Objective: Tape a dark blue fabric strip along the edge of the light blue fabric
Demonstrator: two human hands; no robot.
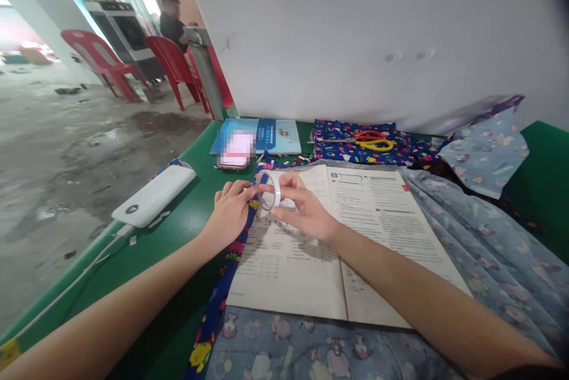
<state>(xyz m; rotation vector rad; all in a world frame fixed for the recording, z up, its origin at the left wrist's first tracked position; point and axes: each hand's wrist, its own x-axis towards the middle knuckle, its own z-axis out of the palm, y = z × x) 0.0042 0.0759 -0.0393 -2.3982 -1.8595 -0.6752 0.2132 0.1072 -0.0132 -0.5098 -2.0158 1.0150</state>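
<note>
A small roll of clear tape (268,190) is held upright over the left page of an open book (377,232). My right hand (302,209) grips the roll with thumb and fingers around its rim. My left hand (231,211) meets it from the left, fingertips pinched at the roll's edge. The book lies on pale blue printed fabric (489,255) spread over a green table (155,261).
A white power bank (153,195) with its cable lies at the table's left edge. A phone (235,152) rests on a blue booklet (275,134). Scissors (376,140) lie on dark patterned fabric (351,152). A white board (377,36) stands behind. Red chairs (171,66) and a person sit far left.
</note>
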